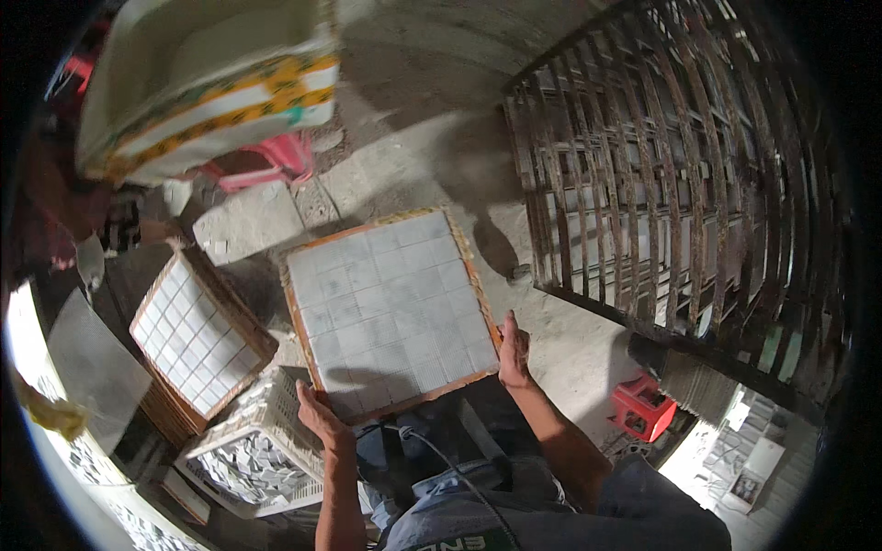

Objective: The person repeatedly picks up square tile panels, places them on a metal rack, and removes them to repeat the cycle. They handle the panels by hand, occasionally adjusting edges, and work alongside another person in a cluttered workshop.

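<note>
In front of my body I hold a square, wood-edged tray with rows of pale grey square tiles on it. My left hand grips its near left corner, the thumb up along the edge. At the right edge, close to the near corner, my right hand is closed on the frame, thumb raised. The fingers of both hands are mostly hidden beneath the tray. A shadow falls over the tiles near the left hand. To the left, a second tray of white tiles leans tilted on a brown stack.
A white plastic basket of pale broken pieces stands beside my left forearm. Far left, a taped foam box sits above a pink stool. A rusty slatted metal rack fills the right, with a red stool nearer me.
</note>
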### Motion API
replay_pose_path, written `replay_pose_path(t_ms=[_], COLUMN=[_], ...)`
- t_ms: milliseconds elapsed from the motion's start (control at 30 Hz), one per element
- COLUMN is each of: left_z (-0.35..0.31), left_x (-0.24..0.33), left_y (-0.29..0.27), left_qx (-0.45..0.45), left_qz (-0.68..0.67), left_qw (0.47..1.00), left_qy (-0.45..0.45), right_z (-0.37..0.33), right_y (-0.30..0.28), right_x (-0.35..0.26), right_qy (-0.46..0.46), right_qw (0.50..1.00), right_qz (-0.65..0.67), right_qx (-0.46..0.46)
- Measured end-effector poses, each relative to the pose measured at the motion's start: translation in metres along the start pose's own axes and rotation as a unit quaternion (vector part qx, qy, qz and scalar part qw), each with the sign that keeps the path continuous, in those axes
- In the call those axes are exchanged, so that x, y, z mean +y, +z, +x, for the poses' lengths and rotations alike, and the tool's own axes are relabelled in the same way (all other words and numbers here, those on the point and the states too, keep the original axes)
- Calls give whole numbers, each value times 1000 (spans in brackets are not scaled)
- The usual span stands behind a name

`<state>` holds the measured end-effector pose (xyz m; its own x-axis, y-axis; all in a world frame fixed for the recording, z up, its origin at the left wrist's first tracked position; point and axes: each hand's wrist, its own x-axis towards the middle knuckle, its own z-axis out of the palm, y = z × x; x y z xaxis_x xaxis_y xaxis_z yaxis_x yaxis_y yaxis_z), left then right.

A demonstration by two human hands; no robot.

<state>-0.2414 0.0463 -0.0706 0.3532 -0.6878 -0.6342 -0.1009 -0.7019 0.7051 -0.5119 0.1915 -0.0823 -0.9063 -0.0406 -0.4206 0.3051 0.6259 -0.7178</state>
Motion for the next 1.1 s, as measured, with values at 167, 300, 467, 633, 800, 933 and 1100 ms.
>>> replay_pose_path(t_ms=[167,300,467,633,800,933,1100], left_z=[12,50,52,81,136,160,174], left_x=[12,31,76,73,58,74,72], left_y=[123,227,345,444,535,595,649], left_qx=[-118,-117,-149,-118,-137,-166,-170], left_qz=[198,339,368,476,334,489,577], left_qw=[935,879,893,787,683,697,715], left_qy=[271,313,211,375,635,497,356], right_z=[78,130,174,206,255,284,320], right_y=[-35,-20,11,58,121,157,186], right_x=[38,50,41,101,95,100,69], right_qy=[103,244,319,284,277,322,399], right_qw=[993,943,897,883,812,821,773], right_qz=[62,220,294,356,483,439,442], right_qx=[23,46,90,115,174,171,218])
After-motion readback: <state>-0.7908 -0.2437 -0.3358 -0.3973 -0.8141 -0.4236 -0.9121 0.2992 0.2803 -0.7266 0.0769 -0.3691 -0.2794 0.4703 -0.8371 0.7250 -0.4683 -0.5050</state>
